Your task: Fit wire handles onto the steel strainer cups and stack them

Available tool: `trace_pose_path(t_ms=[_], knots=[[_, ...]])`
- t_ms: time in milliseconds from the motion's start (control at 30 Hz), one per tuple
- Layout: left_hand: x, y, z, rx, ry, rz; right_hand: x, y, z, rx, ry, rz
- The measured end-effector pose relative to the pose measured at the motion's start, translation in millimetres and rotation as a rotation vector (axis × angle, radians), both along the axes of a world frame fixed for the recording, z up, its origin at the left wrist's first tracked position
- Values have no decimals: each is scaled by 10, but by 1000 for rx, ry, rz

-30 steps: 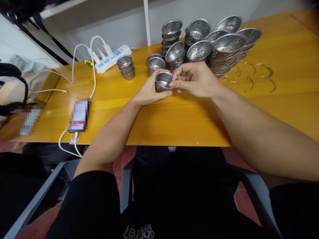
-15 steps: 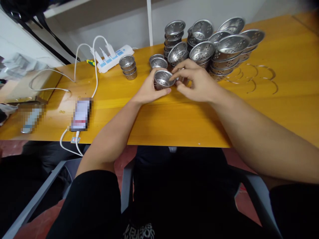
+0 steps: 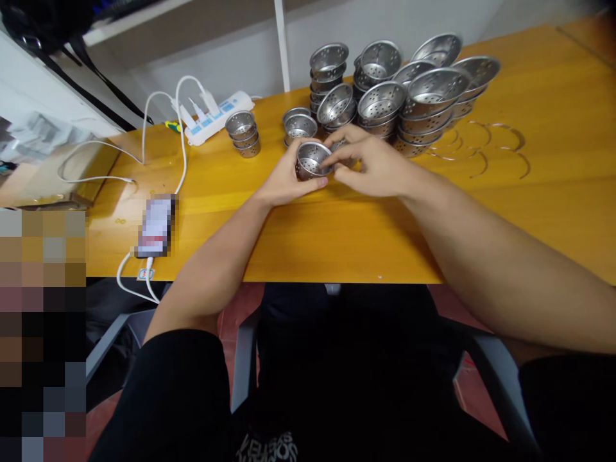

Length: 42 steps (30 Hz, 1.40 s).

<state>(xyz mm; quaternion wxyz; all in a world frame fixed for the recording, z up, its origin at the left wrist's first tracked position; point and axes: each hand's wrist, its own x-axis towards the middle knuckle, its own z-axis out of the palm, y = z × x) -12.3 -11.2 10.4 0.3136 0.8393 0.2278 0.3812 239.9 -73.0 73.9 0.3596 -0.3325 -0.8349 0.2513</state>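
My left hand (image 3: 283,181) is wrapped round a small perforated steel cup (image 3: 310,159) resting on the yellow table (image 3: 337,224). My right hand (image 3: 373,163) pinches at the cup's right rim with thumb and fingers closed; what the fingertips grip is hidden. Just behind the hands stand two short stacks of the same small cups (image 3: 299,125) (image 3: 243,131). Further back are piles of larger perforated steel bowls (image 3: 423,96).
Thin curved wire rings (image 3: 486,151) lie on the table to the right. A white power strip (image 3: 216,112) with cables sits at the back left, a phone (image 3: 156,224) on a cable near the front left edge. A wall runs behind the table.
The cup and both hands have stayed in place; my right hand's fingers have shifted along the cup's rim. The view has drifted slightly.
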Motion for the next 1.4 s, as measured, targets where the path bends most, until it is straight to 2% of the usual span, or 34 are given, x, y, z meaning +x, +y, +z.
trace_pose_path(t_ms=[167,300,400,467,567,667,767,900,967,1067,1200,1300,1400], knots=[[16,6,15,23,2,26,-61,-34,-13,-36,-22,-40],[25,17,3,55,36,45,3,-75,84,48,-15,-22],[-3,67,-12,52,36,78,138,-75,191,143,-77,-146],[-48,118,-5,46,16,149,233,-62,259,195,-140,-268],[-143,198,37,92,-37,275,327,-49,340,169,-313,-408],[-248,305,44,133,-45,335,348,-47,372,134,-501,-461],[-338,473,-56,113,-39,351,318,-43,345,132,-584,-478],[-400,637,-199,56,-52,384,266,-17,233,109,-581,-501],[-399,611,-176,46,-16,435,258,13,159,105,-546,-514],[-365,467,-38,53,89,519,278,79,52,101,-500,-517],[-307,314,113,105,142,535,341,175,-58,99,-471,-479],[-297,311,107,127,145,542,374,210,-101,77,-451,-447],[-317,368,35,109,98,556,355,171,-73,35,-447,-475]])
